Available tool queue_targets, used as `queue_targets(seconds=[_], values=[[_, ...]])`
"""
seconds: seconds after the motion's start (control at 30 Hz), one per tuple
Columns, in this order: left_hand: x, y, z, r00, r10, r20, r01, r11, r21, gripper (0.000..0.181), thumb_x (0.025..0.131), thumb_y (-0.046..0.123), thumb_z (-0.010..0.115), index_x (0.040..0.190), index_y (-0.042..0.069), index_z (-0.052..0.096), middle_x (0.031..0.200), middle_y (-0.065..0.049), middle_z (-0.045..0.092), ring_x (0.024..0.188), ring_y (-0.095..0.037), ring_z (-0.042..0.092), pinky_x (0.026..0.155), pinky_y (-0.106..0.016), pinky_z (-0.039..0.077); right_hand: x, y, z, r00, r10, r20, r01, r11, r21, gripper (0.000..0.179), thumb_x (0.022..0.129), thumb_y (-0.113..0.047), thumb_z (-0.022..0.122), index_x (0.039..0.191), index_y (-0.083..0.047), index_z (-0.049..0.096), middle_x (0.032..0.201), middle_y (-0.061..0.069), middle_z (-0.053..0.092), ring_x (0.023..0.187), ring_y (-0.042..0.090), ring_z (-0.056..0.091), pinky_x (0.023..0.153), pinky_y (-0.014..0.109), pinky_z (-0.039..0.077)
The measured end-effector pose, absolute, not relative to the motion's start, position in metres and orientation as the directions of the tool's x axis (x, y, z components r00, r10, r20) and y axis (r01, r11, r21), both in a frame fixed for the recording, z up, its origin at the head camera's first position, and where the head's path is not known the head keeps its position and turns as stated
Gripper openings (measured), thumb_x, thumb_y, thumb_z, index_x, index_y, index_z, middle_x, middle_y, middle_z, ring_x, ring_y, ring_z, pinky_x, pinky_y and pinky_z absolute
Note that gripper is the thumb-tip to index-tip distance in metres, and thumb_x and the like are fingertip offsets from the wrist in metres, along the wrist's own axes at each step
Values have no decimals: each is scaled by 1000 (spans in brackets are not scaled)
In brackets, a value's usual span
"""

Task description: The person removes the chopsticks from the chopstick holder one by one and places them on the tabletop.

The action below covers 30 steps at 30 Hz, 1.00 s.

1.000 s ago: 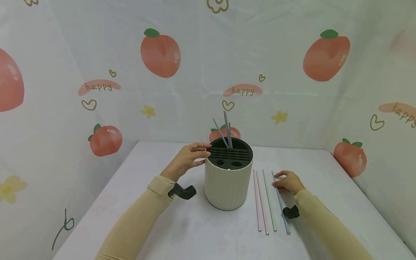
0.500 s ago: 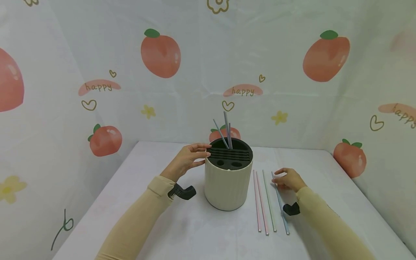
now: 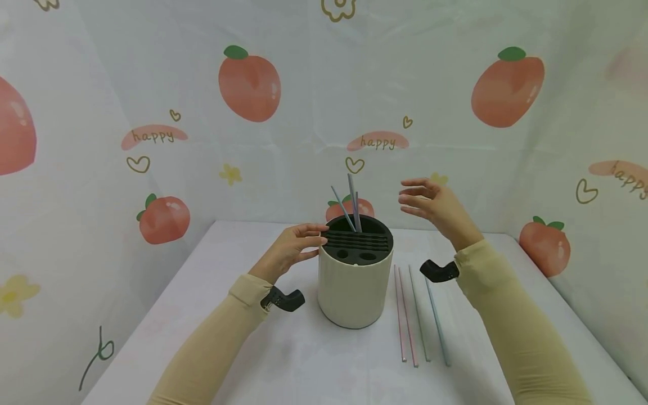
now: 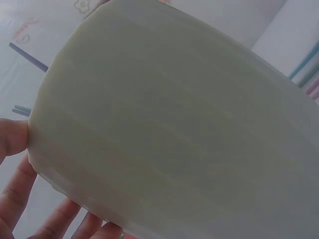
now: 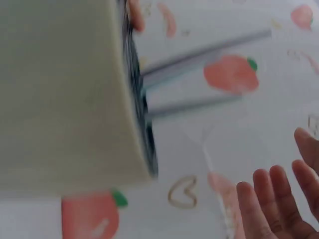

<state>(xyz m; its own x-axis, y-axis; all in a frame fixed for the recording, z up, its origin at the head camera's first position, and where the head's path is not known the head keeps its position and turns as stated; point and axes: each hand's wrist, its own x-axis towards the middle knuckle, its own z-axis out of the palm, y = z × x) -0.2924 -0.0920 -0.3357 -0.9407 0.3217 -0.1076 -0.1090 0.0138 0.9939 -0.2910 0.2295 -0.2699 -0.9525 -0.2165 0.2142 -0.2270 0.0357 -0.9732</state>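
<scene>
A cream, ribbed round holder (image 3: 354, 292) with a black slotted top (image 3: 356, 242) stands upright mid-table. Three thin sticks (image 3: 343, 208), bluish and greyish purple, lean in its large rear compartment. My left hand (image 3: 293, 247) rests at the holder's left rim; in the left wrist view its fingertips (image 4: 17, 191) lie along the edge. To the right of the holder, my right hand (image 3: 437, 208) is raised in the air, fingers loosely spread and holding nothing. Below it on the table lie a blue stick (image 3: 437, 323), a green stick (image 3: 419, 315) and two pink sticks (image 3: 407, 315).
A white cloth (image 3: 304, 101) printed with peaches hangs behind and beside the white table (image 3: 304, 365). Black straps with camera mounts (image 3: 287, 300) sit on both wrists. The two front holes (image 3: 368, 256) in the black top hold nothing.
My right hand has left the blue stick and risen well above the table, leaving that stick lying there. The left hand and the holder stay in place.
</scene>
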Motion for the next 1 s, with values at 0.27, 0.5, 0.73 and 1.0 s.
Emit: queue_targets(seconds=[0.27,0.5,0.73,1.0], values=[[-292,-92,-337,-939,328,-105,-106,14,994,40,90,8,67,130,4,60,140,-15,42,126,-27,50,105,-44,46,-295,182,-278,-887,-362,288,-369,178,-912,38,89,-13,70,125,-6,59,119,10,64,103,13,66,85,25,56],[-292,-92,-338,-937,333,-103,-102,22,995,40,90,9,67,130,5,60,139,-15,43,124,-26,51,105,-44,46,-300,166,-289,-882,-405,243,-353,221,-909,34,88,-7,71,118,5,60,112,13,65,103,19,67,82,28,58],[-291,-94,-336,-934,344,-99,-98,21,995,41,90,9,68,130,5,59,138,-14,43,124,-26,50,105,-44,46,-302,159,-292,-892,-403,204,-329,269,-905,21,87,-3,70,103,7,61,105,13,64,92,13,68,78,28,59],[-291,-95,-336,-932,351,-93,-90,26,996,41,91,10,67,131,6,59,137,-14,44,121,-25,52,105,-43,46,-301,166,-264,-878,-344,332,-375,64,-925,12,88,4,66,96,-4,64,93,0,68,84,12,70,76,29,60]])
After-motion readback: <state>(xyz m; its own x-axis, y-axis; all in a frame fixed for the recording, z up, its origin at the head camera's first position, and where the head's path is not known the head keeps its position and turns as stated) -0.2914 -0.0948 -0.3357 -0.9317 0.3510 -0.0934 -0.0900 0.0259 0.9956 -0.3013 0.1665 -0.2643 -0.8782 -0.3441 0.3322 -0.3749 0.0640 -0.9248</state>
